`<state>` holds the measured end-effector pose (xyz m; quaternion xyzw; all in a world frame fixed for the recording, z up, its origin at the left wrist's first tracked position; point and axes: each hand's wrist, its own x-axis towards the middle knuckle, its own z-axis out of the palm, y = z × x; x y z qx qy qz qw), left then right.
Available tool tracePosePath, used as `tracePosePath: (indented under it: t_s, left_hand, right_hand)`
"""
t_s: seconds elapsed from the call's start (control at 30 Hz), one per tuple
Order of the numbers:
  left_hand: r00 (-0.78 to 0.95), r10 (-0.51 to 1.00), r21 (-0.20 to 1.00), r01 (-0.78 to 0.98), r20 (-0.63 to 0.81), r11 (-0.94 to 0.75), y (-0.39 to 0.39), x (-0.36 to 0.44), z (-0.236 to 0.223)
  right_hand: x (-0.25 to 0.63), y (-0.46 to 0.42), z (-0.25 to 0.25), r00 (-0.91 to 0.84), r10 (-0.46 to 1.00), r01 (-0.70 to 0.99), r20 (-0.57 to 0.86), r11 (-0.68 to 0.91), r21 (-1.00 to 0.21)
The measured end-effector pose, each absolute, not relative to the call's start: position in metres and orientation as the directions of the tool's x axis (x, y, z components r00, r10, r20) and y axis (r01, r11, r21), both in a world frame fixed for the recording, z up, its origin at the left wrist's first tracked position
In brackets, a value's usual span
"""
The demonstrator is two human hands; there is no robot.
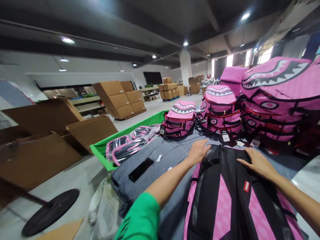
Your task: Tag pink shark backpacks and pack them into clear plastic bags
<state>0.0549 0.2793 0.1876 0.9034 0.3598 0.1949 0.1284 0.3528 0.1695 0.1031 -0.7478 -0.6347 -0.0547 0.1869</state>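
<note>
Fingers [252, 159] of both hands lie spread and open, gripping nothing; the left hand [198, 152] rests at the upper left edge of a black-and-pink backpack [225, 203], the right hand [258, 163] flat on its black top; that backpack lies flat on a grey padded cloth [160, 163], near a black strip [140, 169]; upright pink shark-mouth backpacks [220, 110] stand beyond it, with plastic-wrapped pink backpacks [132, 143] in a green-rimmed bin [130, 129] to the left; stacked cardboard boxes [117, 100] stand on the warehouse floor behind.
</note>
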Motion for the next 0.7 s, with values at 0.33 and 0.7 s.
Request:
tracePosePath:
  t_s: [0.33,0.7]
  left_hand:
    - [0.757,0.538,0.411,0.386,0.371,-0.826,0.305,0.103,0.123]
    - [0.826,0.503,0.384,0.391,0.255,-0.836,0.25,0.063,0.063]
  right_hand:
    - [0.33,0.159,0.09,0.183,0.781,0.931,0.597,0.059,-0.361]
    - [0.304,0.101,0.055,0.074,0.876,0.992,0.477,-0.016,-0.126]
